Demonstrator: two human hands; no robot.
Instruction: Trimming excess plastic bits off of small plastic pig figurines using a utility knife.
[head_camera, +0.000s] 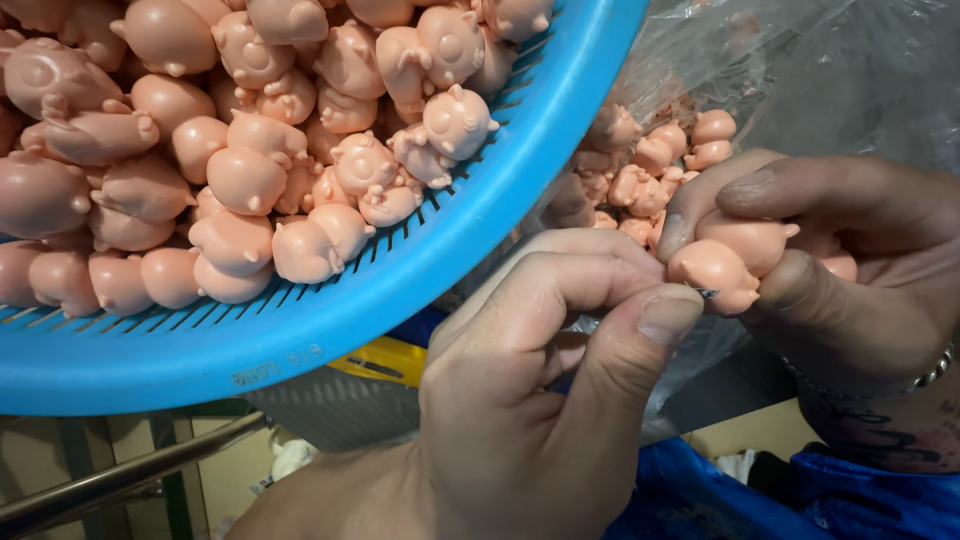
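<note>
My right hand (850, 270) holds two or three small pink rubber pig figures (735, 255) between thumb and fingers. My left hand (545, 380) is closed around a small metal tool whose tip (705, 293) touches the lower pig. Its thumb presses beside that pig. Both hands meet at the right of the view, just below the basket's edge.
A large blue slotted plastic basket (480, 220) full of several pink pig figures (250, 150) fills the upper left. A clear plastic bag (800, 80) behind my hands holds more pigs (650, 170). A metal bar (120, 480) runs below, and blue cloth (760, 500) lies at the lower right.
</note>
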